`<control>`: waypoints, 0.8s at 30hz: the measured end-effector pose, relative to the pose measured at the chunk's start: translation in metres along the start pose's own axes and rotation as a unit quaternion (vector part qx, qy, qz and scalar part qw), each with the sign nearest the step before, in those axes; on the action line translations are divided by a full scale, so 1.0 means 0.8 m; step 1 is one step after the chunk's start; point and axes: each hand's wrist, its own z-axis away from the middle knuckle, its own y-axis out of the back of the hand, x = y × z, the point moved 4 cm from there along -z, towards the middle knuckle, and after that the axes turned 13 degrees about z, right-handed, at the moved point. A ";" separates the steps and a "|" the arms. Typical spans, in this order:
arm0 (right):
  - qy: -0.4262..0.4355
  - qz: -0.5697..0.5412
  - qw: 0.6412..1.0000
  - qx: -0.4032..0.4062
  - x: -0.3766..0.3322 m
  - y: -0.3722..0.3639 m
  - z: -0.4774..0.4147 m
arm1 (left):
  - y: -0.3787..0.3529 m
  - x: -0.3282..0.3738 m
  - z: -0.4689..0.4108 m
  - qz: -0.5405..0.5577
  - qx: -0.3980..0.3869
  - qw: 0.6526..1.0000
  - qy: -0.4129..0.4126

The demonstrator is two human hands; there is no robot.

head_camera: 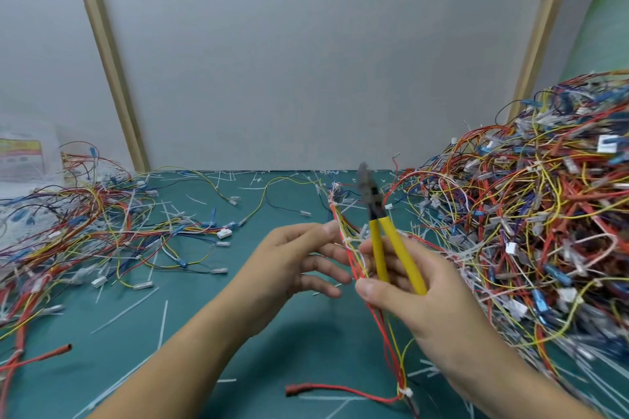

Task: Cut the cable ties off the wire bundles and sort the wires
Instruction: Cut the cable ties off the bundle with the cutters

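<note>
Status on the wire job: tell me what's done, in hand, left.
Done: freed wires lie at left, cut tie scraps litter the mat. In hand: right hand grips the yellow cutters and a wire bundle, left hand touching it; white ties are on it. Left: the big tangled heap at right.

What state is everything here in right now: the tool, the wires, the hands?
Cutters: upright, cutting nothing.
Right hand: grips cutters.
Left hand: pinches bundle.
Upper tie: on bundle, uncut.
Lower tie: on bundle, uncut.
Right heap: tangled.
Left wires: spread loose.
Tie scraps: scattered on mat.
</note>
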 end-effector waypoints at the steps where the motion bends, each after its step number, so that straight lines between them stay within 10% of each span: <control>1: 0.000 0.007 1.000 -0.016 0.000 -0.003 0.002 | -0.001 -0.003 0.000 0.004 -0.001 1.000 0.006; 24: 0.017 -0.033 0.988 0.150 0.012 0.012 -0.012 | -0.018 -0.017 0.001 0.021 -0.018 1.000 0.006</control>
